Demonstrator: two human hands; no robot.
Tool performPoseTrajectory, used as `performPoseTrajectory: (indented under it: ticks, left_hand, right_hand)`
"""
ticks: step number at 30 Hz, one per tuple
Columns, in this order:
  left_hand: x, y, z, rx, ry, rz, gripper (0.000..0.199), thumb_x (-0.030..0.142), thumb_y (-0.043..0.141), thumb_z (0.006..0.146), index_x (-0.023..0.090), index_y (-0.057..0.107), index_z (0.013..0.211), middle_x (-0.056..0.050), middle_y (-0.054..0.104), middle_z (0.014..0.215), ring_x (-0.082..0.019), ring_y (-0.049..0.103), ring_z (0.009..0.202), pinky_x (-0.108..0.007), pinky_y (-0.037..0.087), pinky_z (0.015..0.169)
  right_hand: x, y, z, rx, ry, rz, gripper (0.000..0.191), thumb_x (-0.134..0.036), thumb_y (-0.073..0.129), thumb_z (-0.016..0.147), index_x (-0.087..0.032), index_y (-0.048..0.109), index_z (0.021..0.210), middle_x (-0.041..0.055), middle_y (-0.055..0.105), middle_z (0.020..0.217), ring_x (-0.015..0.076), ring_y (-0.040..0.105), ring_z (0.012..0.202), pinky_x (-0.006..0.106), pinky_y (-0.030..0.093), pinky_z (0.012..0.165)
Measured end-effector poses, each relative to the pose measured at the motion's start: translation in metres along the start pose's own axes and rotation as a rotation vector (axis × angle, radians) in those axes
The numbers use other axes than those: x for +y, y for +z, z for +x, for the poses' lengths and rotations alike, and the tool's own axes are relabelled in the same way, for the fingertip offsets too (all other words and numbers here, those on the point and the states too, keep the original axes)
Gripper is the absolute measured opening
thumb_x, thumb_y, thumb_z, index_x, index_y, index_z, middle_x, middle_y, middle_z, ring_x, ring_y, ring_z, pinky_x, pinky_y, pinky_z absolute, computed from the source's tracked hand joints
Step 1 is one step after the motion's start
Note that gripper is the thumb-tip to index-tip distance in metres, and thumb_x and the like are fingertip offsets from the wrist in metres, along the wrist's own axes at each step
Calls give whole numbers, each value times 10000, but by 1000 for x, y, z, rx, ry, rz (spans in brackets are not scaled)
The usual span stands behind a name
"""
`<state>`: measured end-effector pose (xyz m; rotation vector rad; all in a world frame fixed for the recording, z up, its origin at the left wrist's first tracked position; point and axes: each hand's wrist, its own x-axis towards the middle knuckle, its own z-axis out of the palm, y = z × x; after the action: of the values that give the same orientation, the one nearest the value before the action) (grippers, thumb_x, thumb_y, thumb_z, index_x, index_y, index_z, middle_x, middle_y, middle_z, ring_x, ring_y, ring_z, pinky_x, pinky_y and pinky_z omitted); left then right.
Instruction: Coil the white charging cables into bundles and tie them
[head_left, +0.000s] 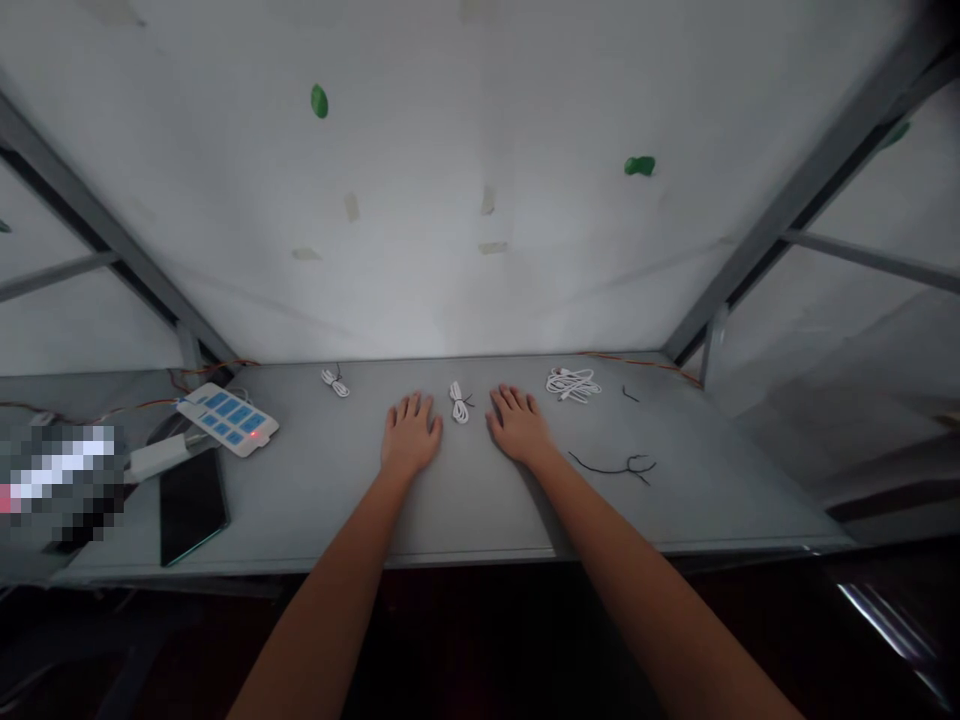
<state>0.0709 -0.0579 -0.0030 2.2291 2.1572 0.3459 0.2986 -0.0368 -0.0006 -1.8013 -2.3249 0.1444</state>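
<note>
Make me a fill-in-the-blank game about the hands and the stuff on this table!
1. A small white cable bundle lies ____ the left hand and the right hand.
2. The larger, looser white cable is nearer to the ____ hand.
3. The tiny light on the white power strip glows ____.
4. Both hands lie with their palms facing ____.

Missing words: between; right; red; down.

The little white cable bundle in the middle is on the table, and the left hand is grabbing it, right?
Not quite: the left hand isn't grabbing it. The head view shows that hand flat on the table, apart from the white cable bundle, which is indeed on the table in the middle.
</note>
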Motion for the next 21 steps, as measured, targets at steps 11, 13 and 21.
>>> performPoseTrajectory:
  ticks: [11,13,21]
  left_hand:
    - [3,-3,-3,39,1,27,589,425,332,1029,167,462,1542,-147,394,1648,-333,348,1520,-535,261,1244]
    - [6,-8,-5,64,100,34,575,333,342,1020,163,432,1562,-131,341,1678,-307,281,1558,-511,240,1259]
    - [11,-12,-2,-42,553,-29,533,217,404,970,226,527,1488,-68,432,1637,-206,328,1541,-416,260,1266]
  right_hand:
    - [-1,-1,-2,26,6,3,609,-424,328,1048,-128,410,1573,140,351,1668,306,286,1546,504,162,1263]
    - [-2,-2,-3,91,75,-5,640,-424,369,1024,-76,413,1560,190,316,1673,350,244,1554,525,140,1261]
    - [1,2,6,378,522,-1,676,-322,396,940,78,460,1481,332,337,1608,489,218,1525,675,123,1205]
